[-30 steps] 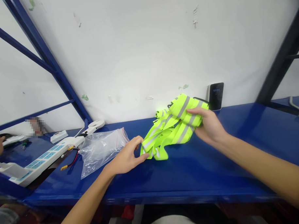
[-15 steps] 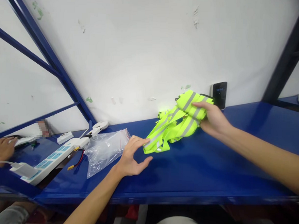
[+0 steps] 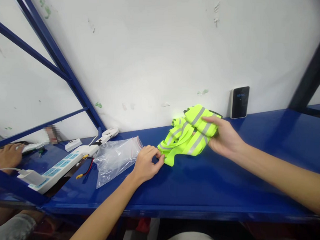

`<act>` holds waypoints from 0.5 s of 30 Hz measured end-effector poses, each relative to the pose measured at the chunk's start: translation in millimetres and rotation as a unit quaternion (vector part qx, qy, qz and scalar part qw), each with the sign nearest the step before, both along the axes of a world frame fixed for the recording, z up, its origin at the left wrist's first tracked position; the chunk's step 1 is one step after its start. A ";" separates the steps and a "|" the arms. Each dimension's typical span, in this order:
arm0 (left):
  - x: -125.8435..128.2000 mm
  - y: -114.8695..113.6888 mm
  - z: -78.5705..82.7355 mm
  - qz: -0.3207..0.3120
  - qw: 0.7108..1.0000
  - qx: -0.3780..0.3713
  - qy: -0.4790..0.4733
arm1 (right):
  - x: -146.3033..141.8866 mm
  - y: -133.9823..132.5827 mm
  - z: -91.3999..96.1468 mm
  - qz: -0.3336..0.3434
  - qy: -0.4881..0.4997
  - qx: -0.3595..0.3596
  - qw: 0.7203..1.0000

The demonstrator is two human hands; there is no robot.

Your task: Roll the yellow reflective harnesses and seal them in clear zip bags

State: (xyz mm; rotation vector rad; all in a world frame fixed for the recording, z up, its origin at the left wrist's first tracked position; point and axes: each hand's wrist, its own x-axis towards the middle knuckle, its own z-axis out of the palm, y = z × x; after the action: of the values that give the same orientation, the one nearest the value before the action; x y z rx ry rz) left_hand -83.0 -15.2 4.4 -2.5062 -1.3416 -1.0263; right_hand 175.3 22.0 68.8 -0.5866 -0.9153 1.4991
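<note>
A crumpled fluorescent yellow safety vest [image 3: 187, 135] with grey reflective stripes lies bunched on the blue steel shelf [image 3: 226, 185]. My right hand [image 3: 224, 138] grips its upper right folds, fingers across the stripes. My left hand [image 3: 148, 164] pinches the vest's lower left edge between thumb and fingertips. A clear plastic zip bag [image 3: 115, 161] lies just left of my left hand, apart from it.
A white power strip [image 3: 61, 169] with a plug and a red-and-black wire with a yellow connector [image 3: 84, 170] lies left of the bag. A small white fan [image 3: 109, 133] and a black device [image 3: 239, 102] stand by the wall. A co-worker's hand [image 3: 6, 155] shows at far left.
My left hand has closed from spread fingers onto the vest's lower edge. The vest has bunched tighter, and the view has shifted slightly.
</note>
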 end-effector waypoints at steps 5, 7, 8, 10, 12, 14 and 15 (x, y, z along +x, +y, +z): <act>5.9 3.9 0.6 0.091 0.990 -0.092 -0.049 | -6.5 -5.7 4.4 0.019 0.010 -0.007 1.000; 6.1 4.6 -0.6 0.093 0.987 -0.123 -0.037 | -7.0 -0.3 4.5 0.013 -0.004 -0.002 1.000; 6.2 4.8 -1.4 0.089 0.986 -0.136 -0.031 | -6.3 4.4 4.2 0.003 -0.009 0.003 1.000; 6.5 4.3 -2.6 0.080 0.985 -0.153 -0.024 | -3.6 15.9 3.1 -0.030 -0.010 0.018 0.999; 7.4 3.0 -2.3 0.074 0.985 -0.155 -0.033 | 0.0 25.9 1.9 -0.063 -0.011 0.029 0.998; 8.1 0.9 -0.1 0.058 0.985 -0.147 -0.074 | 3.2 30.1 1.5 -0.083 -0.012 0.033 0.996; 8.2 -0.5 1.5 0.047 0.982 -0.143 -0.112 | 4.3 29.8 1.8 -0.089 -0.012 0.033 0.995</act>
State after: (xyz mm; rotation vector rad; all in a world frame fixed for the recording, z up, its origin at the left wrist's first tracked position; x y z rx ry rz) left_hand -74.8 -15.7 5.9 -2.5518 -1.7695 -1.2028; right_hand 179.7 51.8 70.5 -0.6235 -0.9034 1.2998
